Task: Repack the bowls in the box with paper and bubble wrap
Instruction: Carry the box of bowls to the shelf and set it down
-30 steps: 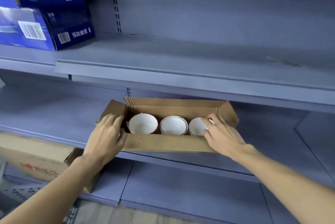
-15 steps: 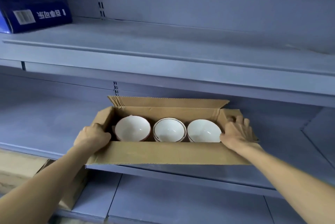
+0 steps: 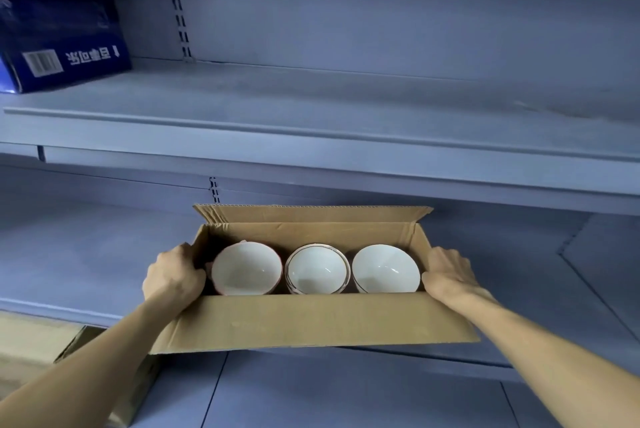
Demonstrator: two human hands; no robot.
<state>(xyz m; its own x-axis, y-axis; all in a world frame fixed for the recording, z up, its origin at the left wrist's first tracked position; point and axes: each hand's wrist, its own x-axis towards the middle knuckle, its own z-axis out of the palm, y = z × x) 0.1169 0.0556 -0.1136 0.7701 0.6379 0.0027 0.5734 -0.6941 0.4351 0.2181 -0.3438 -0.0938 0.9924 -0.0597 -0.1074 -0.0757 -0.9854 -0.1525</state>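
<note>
I have the box (image 3: 311, 320) gripped at both ends: my left hand (image 3: 173, 277) wraps its left end wall, my right hand (image 3: 450, 275) its right end wall. Between my hands, inside the box, three bowls sit in a row: the left bowl (image 3: 246, 268) just beside my left hand, the middle bowl (image 3: 317, 270) between the others, the right bowl (image 3: 385, 268) just beside my right hand. Beyond the bowls, the rear flap (image 3: 311, 213) stands up. The near flap hangs toward me, past the shelf (image 3: 69, 254) edge. Above my grip runs an upper shelf (image 3: 311, 115), with a carton (image 3: 62, 43) far up-left on it. Below my left forearm lies another box (image 3: 38, 341).
</note>
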